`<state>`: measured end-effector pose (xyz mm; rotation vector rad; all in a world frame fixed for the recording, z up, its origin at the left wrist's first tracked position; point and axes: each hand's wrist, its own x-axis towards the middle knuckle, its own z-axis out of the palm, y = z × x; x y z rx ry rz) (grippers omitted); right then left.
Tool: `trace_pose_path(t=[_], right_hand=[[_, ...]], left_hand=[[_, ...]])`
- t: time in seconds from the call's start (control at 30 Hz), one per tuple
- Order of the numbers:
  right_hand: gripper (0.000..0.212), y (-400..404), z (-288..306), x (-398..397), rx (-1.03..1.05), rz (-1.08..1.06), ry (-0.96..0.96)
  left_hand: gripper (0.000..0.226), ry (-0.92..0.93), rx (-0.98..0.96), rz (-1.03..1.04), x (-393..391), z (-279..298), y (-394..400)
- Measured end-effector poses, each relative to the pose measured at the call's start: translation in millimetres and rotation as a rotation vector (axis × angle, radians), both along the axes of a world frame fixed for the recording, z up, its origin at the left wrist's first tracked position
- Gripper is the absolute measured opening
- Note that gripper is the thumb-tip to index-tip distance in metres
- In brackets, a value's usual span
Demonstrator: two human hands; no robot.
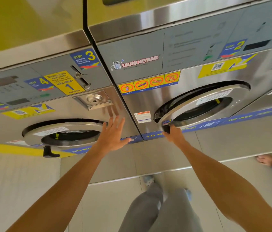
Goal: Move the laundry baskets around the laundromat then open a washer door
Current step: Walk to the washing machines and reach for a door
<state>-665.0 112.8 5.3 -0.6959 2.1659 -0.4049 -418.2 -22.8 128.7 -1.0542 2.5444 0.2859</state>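
Observation:
Two steel front-loading washers stand side by side. The right washer's round door is swung slightly ajar, with a dark gap along its left edge. My right hand grips the black handle at the door's lower left. My left hand is flat with fingers spread, pressed against the steel front panel between the two doors. The left washer's door is closed, its black handle hanging at the bottom. No laundry basket is in view.
Coin slot and lock plate sit above my left hand. Warning stickers line the right washer. My grey-trousered legs stand on pale floor tiles. Another person's bare foot is at the right, near the machines' base.

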Motion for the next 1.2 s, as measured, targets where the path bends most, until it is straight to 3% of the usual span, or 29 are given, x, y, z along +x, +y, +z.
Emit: trace_pose_path(t=[0.17,0.4,0.63,0.7,0.77,0.83,1.0,1.1,1.2], right_hand=[[0.054,44,-2,6,-0.059,0.027,-0.017],[0.048,131,2,4,0.023,0.033,-0.012],[0.033,236,5,-29,0.131,0.068,0.007],[0.049,271,8,-41,0.174,0.083,0.031],[0.083,304,17,-51,0.234,0.108,0.103],[0.092,333,21,-63,0.217,0.044,0.153],[0.08,385,29,-88,0.23,-0.053,0.275],[0.067,402,29,-104,0.207,-0.269,0.246],[0.072,422,18,-134,0.079,-0.437,0.26]], left_hand=[[0.093,-0.007,-0.073,-0.07,-17,7,13],[0.083,0.032,-0.14,-0.439,-73,27,26],[0.086,-0.081,-0.258,-0.469,-99,41,29],[0.088,-0.093,-0.255,-0.43,-98,38,33],[0.09,-0.093,-0.228,-0.38,-101,36,36],[0.091,-0.074,-0.198,-0.333,-104,35,38],[0.092,-0.059,-0.192,-0.26,-110,31,39],[0.091,-0.068,-0.184,-0.246,-112,29,37],[0.091,-0.061,-0.177,-0.243,-113,29,36]])
